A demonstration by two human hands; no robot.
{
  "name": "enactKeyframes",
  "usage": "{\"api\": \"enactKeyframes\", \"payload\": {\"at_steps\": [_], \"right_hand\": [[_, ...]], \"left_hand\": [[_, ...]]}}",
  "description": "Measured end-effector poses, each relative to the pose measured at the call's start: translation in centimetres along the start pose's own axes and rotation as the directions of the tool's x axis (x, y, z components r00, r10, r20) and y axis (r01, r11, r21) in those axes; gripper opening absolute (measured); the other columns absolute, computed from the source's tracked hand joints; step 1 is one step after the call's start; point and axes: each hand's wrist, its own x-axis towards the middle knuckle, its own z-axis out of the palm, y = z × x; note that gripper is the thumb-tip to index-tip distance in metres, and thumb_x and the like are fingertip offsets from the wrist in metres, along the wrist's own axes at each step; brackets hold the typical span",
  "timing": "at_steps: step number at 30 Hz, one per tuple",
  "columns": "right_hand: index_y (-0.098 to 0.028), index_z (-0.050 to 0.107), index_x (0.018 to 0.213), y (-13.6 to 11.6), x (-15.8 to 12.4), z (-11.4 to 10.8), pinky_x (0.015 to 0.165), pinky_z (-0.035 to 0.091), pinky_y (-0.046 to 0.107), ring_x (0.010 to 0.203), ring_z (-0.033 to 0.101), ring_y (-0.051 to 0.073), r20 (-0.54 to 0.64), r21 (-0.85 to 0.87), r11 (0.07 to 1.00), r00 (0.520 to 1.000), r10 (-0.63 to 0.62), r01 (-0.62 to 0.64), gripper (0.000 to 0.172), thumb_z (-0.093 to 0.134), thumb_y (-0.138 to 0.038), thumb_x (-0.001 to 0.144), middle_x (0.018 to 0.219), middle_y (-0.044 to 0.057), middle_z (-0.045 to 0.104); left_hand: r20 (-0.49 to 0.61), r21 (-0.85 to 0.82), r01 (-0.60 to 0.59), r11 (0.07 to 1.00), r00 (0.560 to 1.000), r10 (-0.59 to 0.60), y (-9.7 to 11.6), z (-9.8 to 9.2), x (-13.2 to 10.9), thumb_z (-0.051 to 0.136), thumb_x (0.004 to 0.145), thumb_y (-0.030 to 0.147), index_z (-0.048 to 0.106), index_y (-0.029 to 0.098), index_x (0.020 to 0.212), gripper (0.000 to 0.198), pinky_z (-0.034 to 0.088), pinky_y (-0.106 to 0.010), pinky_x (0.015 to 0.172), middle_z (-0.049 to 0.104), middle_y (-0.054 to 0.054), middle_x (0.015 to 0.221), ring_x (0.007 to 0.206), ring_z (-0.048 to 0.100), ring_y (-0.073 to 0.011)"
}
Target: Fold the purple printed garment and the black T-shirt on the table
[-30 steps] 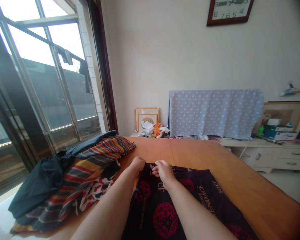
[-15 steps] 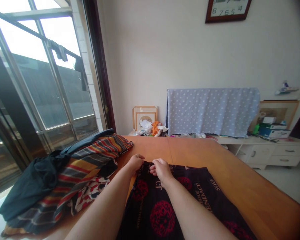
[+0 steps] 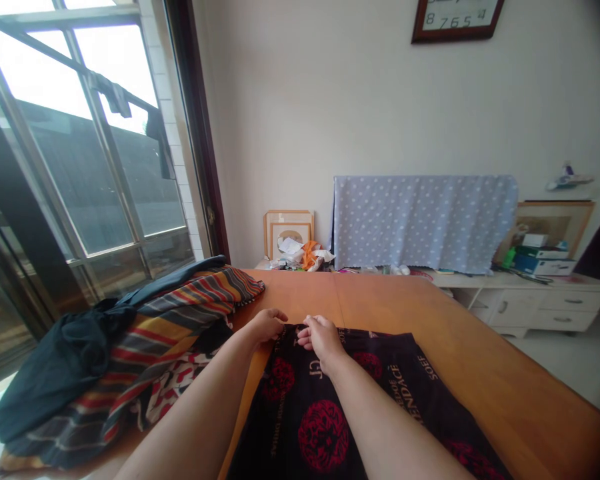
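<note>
Cloth: black fabric printed with red medallions (image 3: 323, 435), spread on the wooden worktop (image 3: 430, 307), at 12 o'clock and running toward the body.
Handling: judged soft, light and limp; best taken by the far hem.
Left hand (image 3: 266, 325): curled at that hem; clamping cannot be told.
Right hand (image 3: 321, 337): likewise, slightly apart from the left.
Nearby: striped textile pile (image 3: 180, 313) at 10 o'clock.

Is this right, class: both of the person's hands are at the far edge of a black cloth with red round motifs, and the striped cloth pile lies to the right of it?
Not quite: the striped cloth pile lies to the left of the black cloth, not the right, as the head view shows. The left hand and right hand are at its far edge, as stated.
</note>
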Motion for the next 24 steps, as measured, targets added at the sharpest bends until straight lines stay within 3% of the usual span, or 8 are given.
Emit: {"api": "enactKeyframes", "payload": {"at_steps": [5, 13, 17, 21, 24], "right_hand": [[-0.016, 0.061, 0.092, 0.2, 0.1, 0.0, 0.044, 0.043, 0.018, 0.047, 0.061, 0.012, -0.002, 0.008, 1.000, 1.000, -0.007, 0.007, 0.026, 0.054, -0.041, 0.091, 0.061, 0.002, 0.066], [-0.016, 0.060, 0.093, 0.4, 0.5, 0.0, 0.046, 0.046, 0.018, 0.052, 0.065, 0.013, 0.008, -0.009, 1.000, 1.000, 0.001, -0.001, 0.024, 0.048, -0.037, 0.095, 0.065, 0.004, 0.068], [-0.014, 0.061, 0.094, 0.4, 0.6, 0.1, 0.053, 0.052, 0.021, 0.060, 0.069, 0.015, 0.020, -0.006, 1.000, 1.000, 0.014, -0.013, 0.021, 0.051, -0.033, 0.094, 0.076, 0.008, 0.071], [-0.014, 0.062, 0.097, 0.4, 0.5, 0.4, 0.057, 0.054, 0.023, 0.064, 0.070, 0.015, 0.017, -0.012, 1.000, 1.000, 0.021, -0.020, 0.020, 0.052, -0.031, 0.094, 0.082, 0.009, 0.072], [-0.013, 0.063, 0.097, 0.4, 0.4, 0.4, 0.058, 0.054, 0.024, 0.065, 0.070, 0.015, 0.015, -0.018, 1.000, 1.000, 0.016, -0.016, 0.020, 0.053, -0.031, 0.093, 0.082, 0.010, 0.072]], "left_hand": [[-0.074, 0.091, -0.055, 0.994, 0.995, 0.061, -0.9, 0.8, 0.9, 0.071, 0.061, 0.009, 0.073, 0.015, 0.083, 0.023, 0.037, -0.019, 0.051, 0.063, 0.001, 0.061, 0.054, 0.053, -0.0104], [-0.212, 0.114, -0.047, 0.992, 0.975, 0.070, -1.8, 1.4, 2.1, 0.062, 0.077, 0.023, 0.067, 0.015, 0.088, 0.014, 0.035, -0.020, 0.047, 0.062, 0.000, 0.065, 0.050, 0.053, -0.0099], [-0.222, 0.140, -0.021, 0.990, 0.974, 0.052, -1.5, 1.4, 1.8, 0.054, 0.087, 0.035, 0.064, 0.015, 0.095, 0.024, 0.037, -0.021, 0.047, 0.061, -0.001, 0.063, 0.047, 0.054, -0.0112], [-0.228, 0.212, -0.039, 0.977, 0.970, 0.088, -1.2, 1.3, 0.9, 0.069, 0.075, 0.028, 0.065, 0.016, 0.098, 0.027, 0.042, -0.021, 0.055, 0.069, -0.003, 0.076, 0.063, 0.062, -0.0146], [-0.266, 0.273, -0.033, 0.961, 0.958, 0.109, -1.0, 1.1, 0.3, 0.066, 0.072, 0.019, 0.065, 0.018, 0.104, 0.032, 0.044, -0.023, 0.063, 0.073, -0.005, 0.089, 0.077, 0.066, -0.0182]]}}
